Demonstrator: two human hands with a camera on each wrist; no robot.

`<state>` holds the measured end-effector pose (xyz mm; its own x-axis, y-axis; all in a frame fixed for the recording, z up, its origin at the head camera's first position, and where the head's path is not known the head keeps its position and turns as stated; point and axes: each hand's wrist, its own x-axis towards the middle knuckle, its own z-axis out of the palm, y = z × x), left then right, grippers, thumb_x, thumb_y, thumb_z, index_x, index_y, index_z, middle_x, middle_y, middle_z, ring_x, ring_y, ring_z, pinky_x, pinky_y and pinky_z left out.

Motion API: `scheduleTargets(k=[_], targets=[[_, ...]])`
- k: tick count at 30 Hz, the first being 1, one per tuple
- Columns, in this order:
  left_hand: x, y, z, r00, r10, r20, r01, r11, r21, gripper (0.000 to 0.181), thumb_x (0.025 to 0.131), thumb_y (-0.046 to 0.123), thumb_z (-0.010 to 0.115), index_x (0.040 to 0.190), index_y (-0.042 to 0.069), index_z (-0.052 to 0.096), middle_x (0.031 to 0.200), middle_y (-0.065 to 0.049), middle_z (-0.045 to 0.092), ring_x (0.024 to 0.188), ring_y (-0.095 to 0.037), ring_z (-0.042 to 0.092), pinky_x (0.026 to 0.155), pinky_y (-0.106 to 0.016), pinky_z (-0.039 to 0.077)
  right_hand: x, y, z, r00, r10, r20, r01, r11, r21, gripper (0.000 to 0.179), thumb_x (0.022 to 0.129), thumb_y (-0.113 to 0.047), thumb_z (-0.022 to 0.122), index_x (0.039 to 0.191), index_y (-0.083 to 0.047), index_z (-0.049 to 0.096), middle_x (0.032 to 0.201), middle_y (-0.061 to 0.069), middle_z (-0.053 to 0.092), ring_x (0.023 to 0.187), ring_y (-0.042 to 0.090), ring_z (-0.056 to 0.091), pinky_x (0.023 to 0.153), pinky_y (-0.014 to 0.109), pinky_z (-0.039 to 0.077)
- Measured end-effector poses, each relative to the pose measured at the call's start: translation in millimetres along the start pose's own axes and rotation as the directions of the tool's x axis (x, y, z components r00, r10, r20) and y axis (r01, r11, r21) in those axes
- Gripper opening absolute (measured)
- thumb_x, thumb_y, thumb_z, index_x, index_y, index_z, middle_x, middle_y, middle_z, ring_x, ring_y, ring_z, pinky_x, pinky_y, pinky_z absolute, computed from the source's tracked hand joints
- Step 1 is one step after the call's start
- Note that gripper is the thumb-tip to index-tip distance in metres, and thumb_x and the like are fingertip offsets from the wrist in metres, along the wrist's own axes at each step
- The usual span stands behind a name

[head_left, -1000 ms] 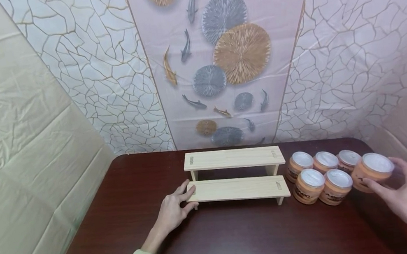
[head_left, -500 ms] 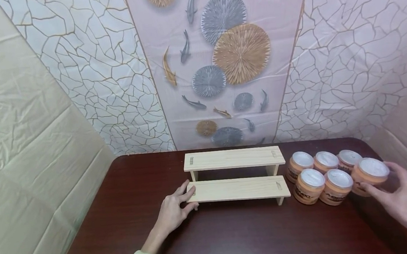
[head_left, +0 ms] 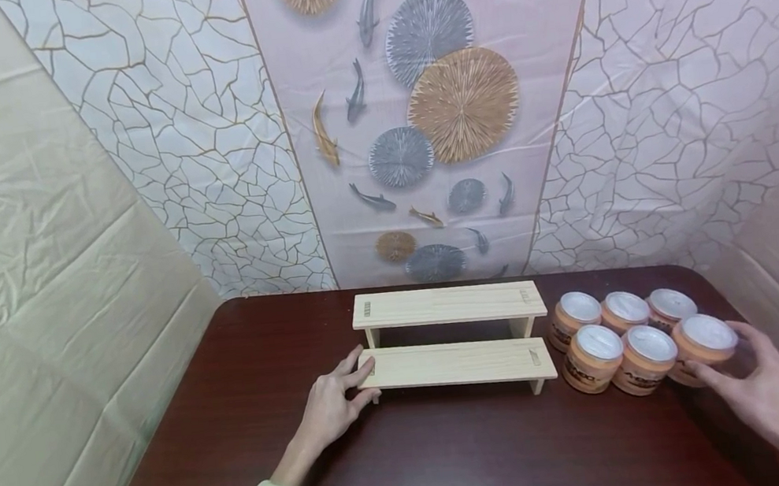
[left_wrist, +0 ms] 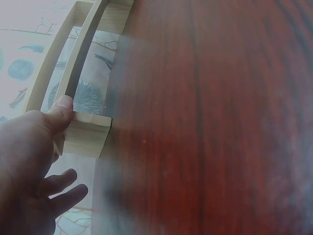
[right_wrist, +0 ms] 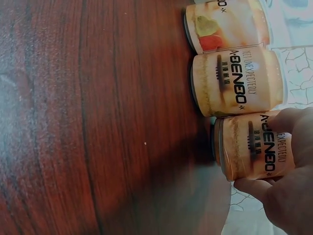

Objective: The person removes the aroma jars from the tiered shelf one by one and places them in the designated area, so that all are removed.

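Observation:
My left hand (head_left: 330, 404) grips the left end of a pale two-tier wooden shelf (head_left: 454, 363) at its lower board. In the left wrist view, the thumb (left_wrist: 60, 111) presses against the board's edge while two other fingers stick out free. At the right, my right hand (head_left: 764, 390) holds an orange jar (head_left: 702, 353) with a whitish lid, thumb on the near side and fingers behind. That jar is upright at the right end of the front row, beside another orange jar (right_wrist: 234, 84). Whether its base touches the table cannot be told.
Several similar orange jars (head_left: 590, 360) stand in two rows just right of the shelf. The dark red-brown table (head_left: 455, 458) ends at a patterned cloth backdrop (head_left: 429, 215). Cream cloth (head_left: 73, 347) hangs along the left side.
My right hand has brought the jar down and to the left, into line with the front row. The left hand and shelf have stayed in place.

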<state>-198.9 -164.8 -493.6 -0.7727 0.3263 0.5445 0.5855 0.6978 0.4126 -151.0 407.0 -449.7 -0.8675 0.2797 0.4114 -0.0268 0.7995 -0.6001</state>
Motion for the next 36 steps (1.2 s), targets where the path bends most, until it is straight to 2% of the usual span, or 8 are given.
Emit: scheduleTargets(k=[2,10,13,15,17,32,34,36], targets=[[0.1,0.1,0.2,1.0,0.0,-0.002,0.0,1.0,0.001,0.05,0.079,0.02,0.087,0.124,0.004,0.072,0.136,-0.02,0.059,0.096,-0.037,0.069,0.076,-0.049,0.055,0.0,1.5,0.9,1.0,0.001,0.007,-0.001,1.0,0.0,0.074,0.081,-0.019,0.081,0.141,0.004,0.043,0.123,0.041,0.051,0.104,0.055,0.049,0.078,0.051,0.028],[0.7,-0.6,1.3,1.0,0.009,-0.01,-0.009,1.0,0.003,0.05,0.078,0.019,0.087,0.124,0.004,0.072,0.135,-0.021,0.059,0.096,-0.037,0.069,0.075,-0.048,0.055,-3.5,8.0,5.5,1.0,-0.006,0.016,0.006,1.0,-0.017,0.075,0.08,-0.02,0.083,0.14,0.004,0.045,0.122,0.04,0.054,0.098,0.049,0.052,0.075,0.043,0.029],[1.0,-0.7,1.1,1.0,0.013,-0.007,-0.013,1.0,0.004,0.05,0.078,0.02,0.087,0.123,0.004,0.072,0.135,-0.021,0.059,0.096,-0.037,0.069,0.075,-0.049,0.055,-3.7,10.1,6.7,1.0,-0.012,0.013,0.012,1.0,-0.012,0.074,0.079,-0.02,0.084,0.138,0.002,0.047,0.12,0.04,0.056,0.093,0.014,0.056,0.076,0.044,0.029],[1.0,-0.7,1.0,1.0,0.015,-0.005,-0.015,1.0,0.006,0.05,0.078,0.02,0.087,0.123,0.003,0.072,0.135,-0.021,0.059,0.096,-0.037,0.069,0.075,-0.049,0.055,-3.8,11.2,7.6,1.0,-0.013,0.012,0.013,1.0,-0.009,0.073,0.078,-0.021,0.086,0.137,0.002,0.048,0.118,0.039,0.058,0.085,-0.01,0.044,0.077,0.044,0.029],[0.6,-0.8,1.3,1.0,0.017,-0.002,-0.017,1.0,0.009,0.049,0.078,0.02,0.087,0.122,0.003,0.072,0.135,-0.022,0.059,0.096,-0.037,0.069,0.075,-0.049,0.055,-4.0,12.7,8.5,1.0,-0.014,0.015,0.014,1.0,-0.002,0.073,0.077,-0.021,0.086,0.136,0.001,0.049,0.117,0.039,0.059,0.082,-0.022,0.029,0.077,0.045,0.029],[1.7,-0.5,1.5,1.0,0.023,-0.005,-0.023,0.999,0.023,0.049,0.08,0.02,0.086,0.124,0.003,0.071,0.135,-0.022,0.059,0.088,-0.034,0.071,0.074,-0.048,0.055,-6.4,15.9,11.2,1.0,-0.01,0.004,0.01,1.0,0.015,0.073,0.076,-0.017,0.086,0.136,0.0,0.049,0.118,0.039,0.058,0.083,-0.028,0.026,0.079,0.037,0.03],[1.9,-0.9,1.5,1.0,0.024,-0.005,-0.024,0.999,0.022,0.049,0.08,0.02,0.086,0.124,0.003,0.071,0.135,-0.021,0.059,0.087,-0.034,0.071,0.074,-0.048,0.055,-6.5,16.3,11.3,1.0,-0.011,0.0,0.011,1.0,0.01,0.073,0.076,-0.016,0.086,0.136,0.001,0.048,0.118,0.039,0.058,0.083,-0.025,0.028,0.079,0.037,0.03],[2.5,-1.5,1.4,1.0,0.025,-0.006,-0.025,1.0,0.018,0.05,0.079,0.02,0.086,0.124,0.003,0.071,0.135,-0.021,0.058,0.089,-0.035,0.071,0.074,-0.048,0.055,-6.8,16.3,11.4,1.0,-0.013,0.006,0.013,1.0,0.012,0.074,0.077,-0.015,0.084,0.138,0.003,0.046,0.118,0.04,0.057,0.086,-0.011,0.045,0.081,0.041,0.032]])
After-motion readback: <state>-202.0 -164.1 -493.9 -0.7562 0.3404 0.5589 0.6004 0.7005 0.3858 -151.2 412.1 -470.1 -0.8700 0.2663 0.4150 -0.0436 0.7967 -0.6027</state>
